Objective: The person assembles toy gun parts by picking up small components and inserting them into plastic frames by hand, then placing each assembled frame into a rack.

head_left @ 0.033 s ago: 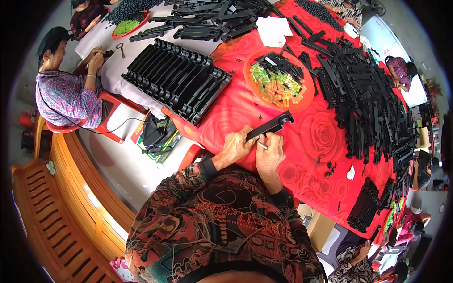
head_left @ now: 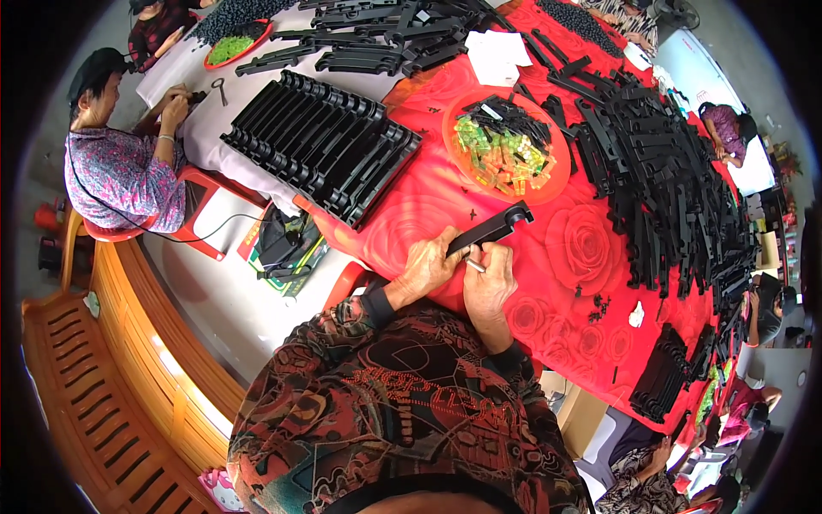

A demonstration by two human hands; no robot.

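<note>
My left hand (head_left: 432,261) is closed around the near end of a long black plastic strip part (head_left: 490,231). The part slants up to the right, and its notched, hooked far end sticks out free. Close against its lower side is my right hand (head_left: 490,287), with fingers curled shut. A short silvery metal piece (head_left: 476,265) shows at those fingers; whether it is a ring or something gripped, I cannot tell. Beyond my hands, an orange-red bowl (head_left: 561,171) holds small yellow-green and orange plastic pieces (head_left: 505,154) and black ones (head_left: 514,116).
A stack of black strips (head_left: 321,141) lies far left, and a large heap of them (head_left: 655,180) covers the right. Tiny black bits (head_left: 599,307) are scattered on the red flowered tablecloth (head_left: 574,244). At left a co-worker (head_left: 124,163) sits near a wooden bench (head_left: 111,403).
</note>
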